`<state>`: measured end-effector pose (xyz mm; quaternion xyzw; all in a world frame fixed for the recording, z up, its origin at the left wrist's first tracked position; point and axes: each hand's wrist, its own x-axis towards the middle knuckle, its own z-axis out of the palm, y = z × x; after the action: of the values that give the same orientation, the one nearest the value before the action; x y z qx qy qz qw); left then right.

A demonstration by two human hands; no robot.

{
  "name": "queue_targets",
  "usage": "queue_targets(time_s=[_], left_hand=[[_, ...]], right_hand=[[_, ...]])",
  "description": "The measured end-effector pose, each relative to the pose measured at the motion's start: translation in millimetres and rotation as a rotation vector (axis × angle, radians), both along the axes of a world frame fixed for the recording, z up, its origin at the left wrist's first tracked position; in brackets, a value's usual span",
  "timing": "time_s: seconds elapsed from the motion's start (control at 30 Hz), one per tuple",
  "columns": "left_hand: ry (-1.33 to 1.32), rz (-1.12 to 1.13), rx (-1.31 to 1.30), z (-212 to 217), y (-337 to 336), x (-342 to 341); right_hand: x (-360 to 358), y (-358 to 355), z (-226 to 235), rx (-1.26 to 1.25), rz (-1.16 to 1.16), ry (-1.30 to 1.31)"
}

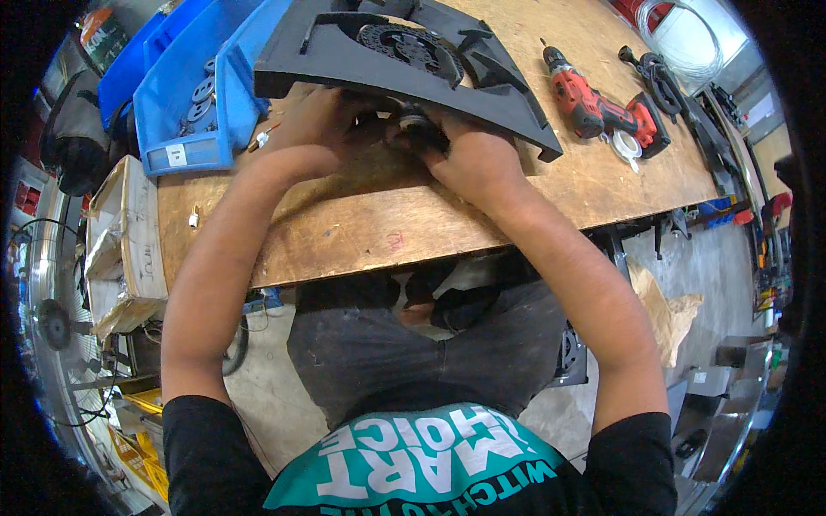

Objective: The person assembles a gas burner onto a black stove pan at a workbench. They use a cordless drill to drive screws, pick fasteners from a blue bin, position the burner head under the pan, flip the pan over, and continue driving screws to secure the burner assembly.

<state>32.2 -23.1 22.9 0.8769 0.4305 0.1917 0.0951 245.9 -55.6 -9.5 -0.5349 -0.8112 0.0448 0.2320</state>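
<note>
A black metal housing [508,107] with a round slotted opening is propped at a tilt on the wooden table, its near edge raised. Under that edge, my left hand [323,125] is closed in shadow, with its fingertips mostly hidden; what it grips cannot be made out. Close beside it, my right hand [469,155] has its fingers curled around a dark, round, knob-like part [416,122] with a lighter ring. Whether this part is attached to the housing is hidden.
Blue bins [185,129] with metal discs stand at the left, near a cardboard box [129,241]. A small brass-and-white fitting [194,217] lies on the wooden table [361,236]. A red cordless drill [598,107] and a white tape roll [626,148] lie at the right.
</note>
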Motion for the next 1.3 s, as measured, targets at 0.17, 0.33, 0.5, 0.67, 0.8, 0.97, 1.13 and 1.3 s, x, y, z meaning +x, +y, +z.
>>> queue_targets(time_s=[0.17,0.33,0.5,0.67,0.8,0.97,1.13,1.3], left_hand=[[-0.277,-0.079,-0.038,-7,-3,6],[-0.166,0.025,0.108,-6,-11,12],[-0.162,0.029,0.174,-4,-13,13],[-0.201,-0.036,0.102,-6,-3,18],[-0.200,-0.046,0.157,-3,-5,16],[-0.191,-0.018,0.100,3,-9,16],[-0.222,-0.014,0.046,0,-7,15],[-0.313,0.015,-0.026,-8,-2,18]], right_hand=[[-1,-1,-2,0.010,-0.003,-0.022],[0,2,-2,-0.079,-0.007,-0.004],[1,5,-7,-0.013,-0.010,0.032],[4,11,-15,-0.118,-0.036,0.101],[3,12,-15,-0.120,-0.074,0.091],[7,7,-4,-0.189,-0.036,0.002],[8,4,0,-0.265,-0.040,-0.017],[12,2,-1,-0.113,0.055,0.042]])
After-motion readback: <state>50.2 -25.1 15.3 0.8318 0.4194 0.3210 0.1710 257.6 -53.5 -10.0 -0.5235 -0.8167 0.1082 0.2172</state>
